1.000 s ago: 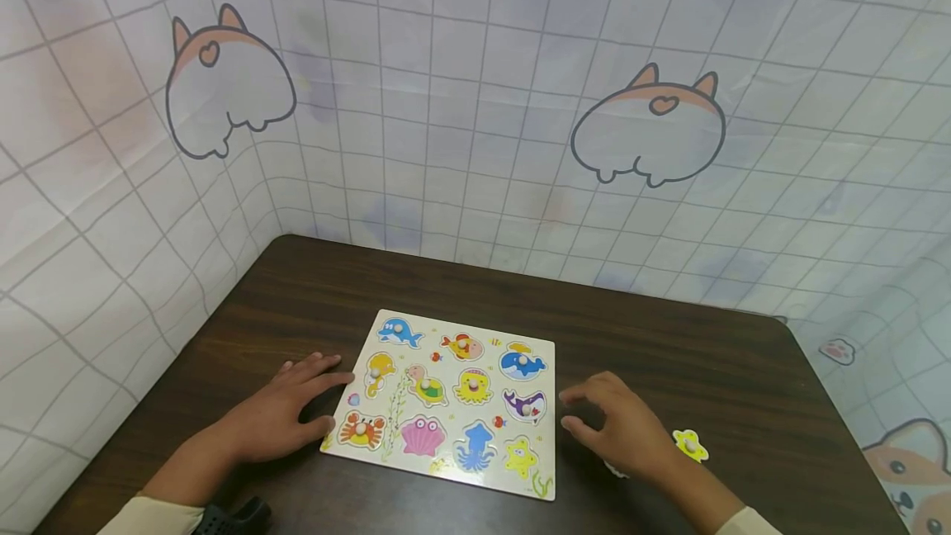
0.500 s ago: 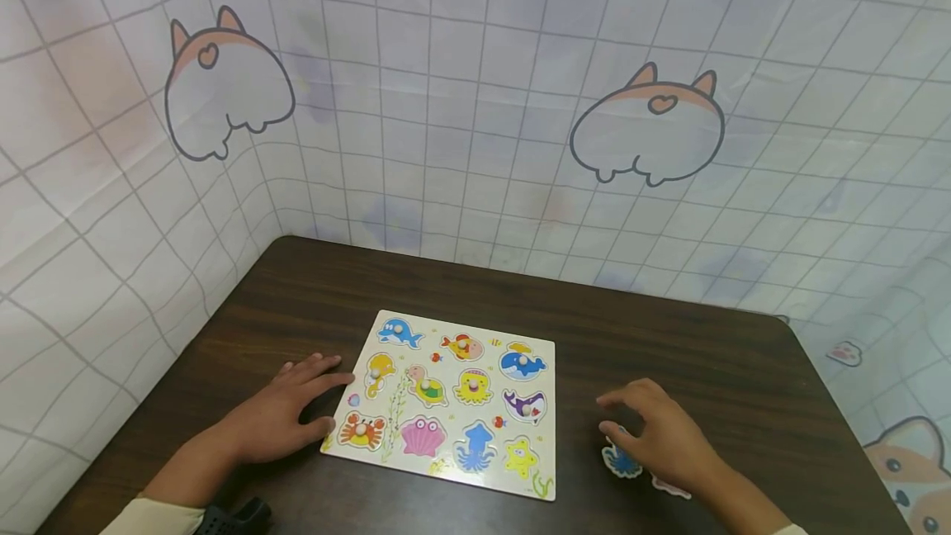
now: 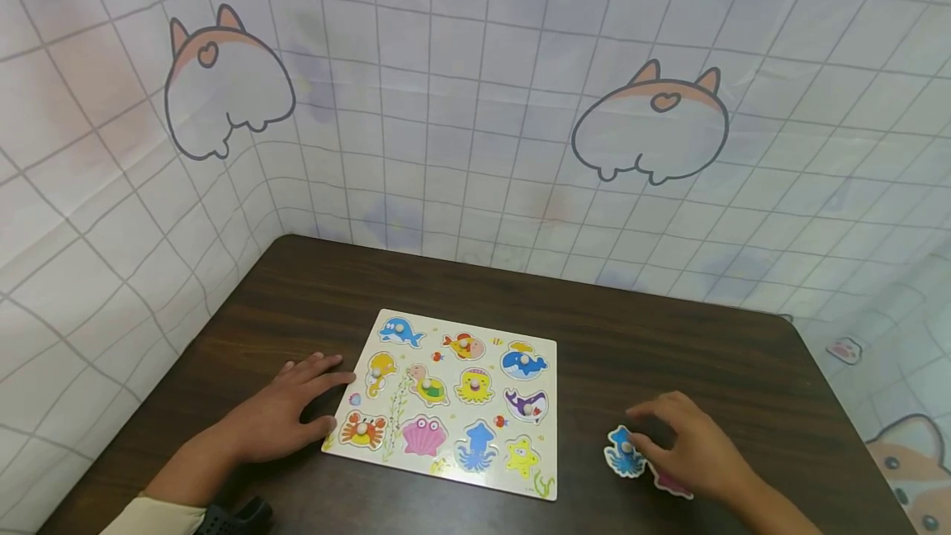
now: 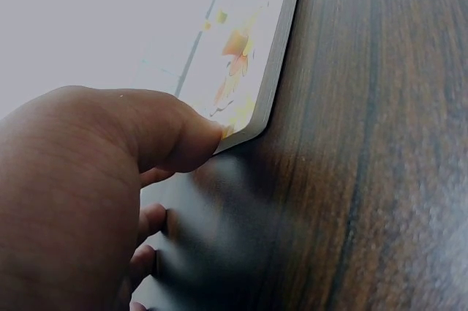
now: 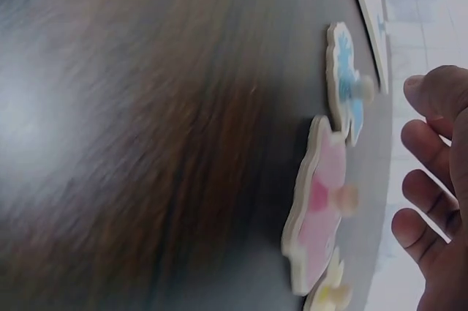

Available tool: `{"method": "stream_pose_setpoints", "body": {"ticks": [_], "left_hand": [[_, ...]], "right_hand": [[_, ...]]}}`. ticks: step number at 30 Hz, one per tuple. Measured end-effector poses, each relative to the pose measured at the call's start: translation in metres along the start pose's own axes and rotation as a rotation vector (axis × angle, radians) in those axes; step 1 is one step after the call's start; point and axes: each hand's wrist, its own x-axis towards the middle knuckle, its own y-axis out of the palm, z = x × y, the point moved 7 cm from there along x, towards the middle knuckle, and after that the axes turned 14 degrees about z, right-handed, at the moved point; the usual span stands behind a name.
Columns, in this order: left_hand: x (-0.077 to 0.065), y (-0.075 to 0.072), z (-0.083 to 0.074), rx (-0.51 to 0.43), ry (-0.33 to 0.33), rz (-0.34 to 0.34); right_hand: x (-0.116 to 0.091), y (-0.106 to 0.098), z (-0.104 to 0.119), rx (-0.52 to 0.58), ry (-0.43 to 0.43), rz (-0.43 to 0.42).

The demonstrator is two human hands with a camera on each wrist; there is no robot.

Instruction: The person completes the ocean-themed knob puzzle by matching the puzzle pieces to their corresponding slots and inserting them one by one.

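A wooden peg puzzle board [image 3: 548,429] with sea animals lies on the table. Knobbed pieces sit in most of its places; the pink shell, blue squid and yellow starfish places show no knob. At the board's left edge rests my left hand [image 3: 278,413], fingers spread, its thumb [image 4: 179,132] touching the near corner. To the right of the board, my right hand [image 3: 691,452] hovers with loosely bent fingers, holding nothing. Beneath and beside it lie a blue squid piece [image 3: 624,454] and a partly hidden pink shell piece [image 5: 322,194]. A yellow piece [image 5: 330,290] shows in the right wrist view.
The dark wood-grain table [image 3: 669,337] has rounded far corners. A white grid-patterned cloth [image 3: 475,147] with cartoon animals hangs behind it and at both sides. A black band [image 3: 234,516] is near my left sleeve.
My right hand has moved right, away from the board's edge to over the loose pieces, uncovering the squid piece and covering the yellow one. My left hand has stayed put.
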Motion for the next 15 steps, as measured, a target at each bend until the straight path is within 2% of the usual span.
{"method": "stream_pose_setpoints", "body": {"ticks": [7, 15], "left_hand": [[0.000, 0.001, 0.002, 0.002, -0.009, 0.013], [0.001, 0.002, 0.004, 0.003, -0.017, 0.018]], "right_hand": [[-0.012, -0.003, -0.008, -0.038, -0.063, -0.054], [-0.022, -0.002, -0.018, -0.029, -0.059, -0.037]]}}
